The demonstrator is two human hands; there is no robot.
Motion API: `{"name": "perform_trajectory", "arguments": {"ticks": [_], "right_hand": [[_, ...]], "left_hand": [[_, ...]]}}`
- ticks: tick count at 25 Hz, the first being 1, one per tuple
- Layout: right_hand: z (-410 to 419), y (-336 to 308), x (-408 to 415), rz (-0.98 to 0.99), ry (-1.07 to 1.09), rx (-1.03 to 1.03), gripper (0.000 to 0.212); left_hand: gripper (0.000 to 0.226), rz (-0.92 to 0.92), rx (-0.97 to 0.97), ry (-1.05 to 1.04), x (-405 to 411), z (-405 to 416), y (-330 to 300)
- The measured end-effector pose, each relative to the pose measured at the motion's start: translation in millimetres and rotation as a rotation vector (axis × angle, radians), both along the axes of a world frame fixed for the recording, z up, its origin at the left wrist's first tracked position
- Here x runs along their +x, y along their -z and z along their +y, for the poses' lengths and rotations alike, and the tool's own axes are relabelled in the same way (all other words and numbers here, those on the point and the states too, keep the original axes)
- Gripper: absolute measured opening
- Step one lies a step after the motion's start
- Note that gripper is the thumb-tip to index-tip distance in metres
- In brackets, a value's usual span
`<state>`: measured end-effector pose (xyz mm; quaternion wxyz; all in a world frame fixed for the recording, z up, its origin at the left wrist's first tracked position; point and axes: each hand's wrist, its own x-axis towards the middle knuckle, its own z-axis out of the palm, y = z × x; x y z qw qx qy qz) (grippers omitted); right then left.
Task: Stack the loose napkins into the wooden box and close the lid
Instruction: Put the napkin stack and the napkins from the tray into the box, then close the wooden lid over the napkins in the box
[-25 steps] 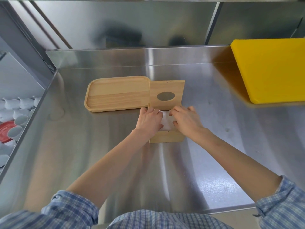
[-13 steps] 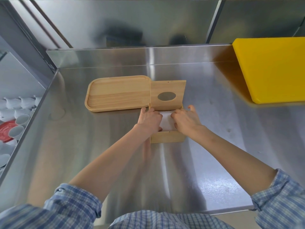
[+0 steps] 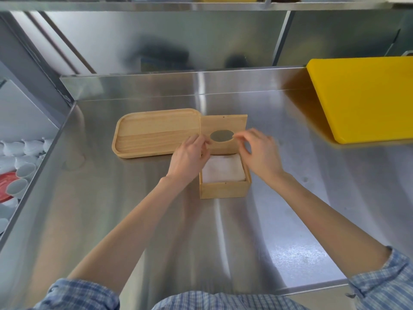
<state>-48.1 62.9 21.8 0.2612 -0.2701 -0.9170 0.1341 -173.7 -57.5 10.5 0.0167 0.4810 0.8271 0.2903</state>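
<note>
The wooden box [image 3: 223,190] stands on the steel counter with a stack of white napkins [image 3: 223,171] inside. Its hinged lid [image 3: 223,125], which has an oval hole, lies folded back behind the box. My left hand [image 3: 190,155] hovers at the box's left side, its curled fingertips by the lid's left edge. To the right of the box is my right hand [image 3: 259,155], thumb and forefinger close together at the rim of the oval hole. Both hands are motion-blurred, and I cannot tell whether either one grips the lid.
A wooden tray [image 3: 156,133] lies to the left of the lid, touching it. A yellow cutting board [image 3: 362,97] sits at the far right. White cups [image 3: 20,157] and a red plate [image 3: 6,186] sit lower down, past the counter's left edge. A steel wall closes the back.
Both hands have lifted off the napkins and moved back to the lid, so the stack in the box now shows. The lid still lies open.
</note>
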Motion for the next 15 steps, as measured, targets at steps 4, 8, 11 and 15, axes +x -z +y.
{"name": "perform_trajectory", "arguments": {"ticks": [4,8,11,15], "right_hand": [[13,-18,-9,-0.014,0.051,0.049,0.045],[19,-20,-18,-0.164,0.023,0.035,0.054],[21,-19,-22,-0.164,0.006,0.007,0.049],[27,-20,-24,-0.16,0.01,-0.023,0.042]], "left_hand": [[0.024,0.084,0.111,-0.09,-7,5,-20],[0.037,0.12,0.051,-0.097,-15,15,-31],[0.043,0.116,-0.041,-0.093,-19,22,-33],[0.043,0.116,-0.083,-0.084,-22,26,-34]]}}
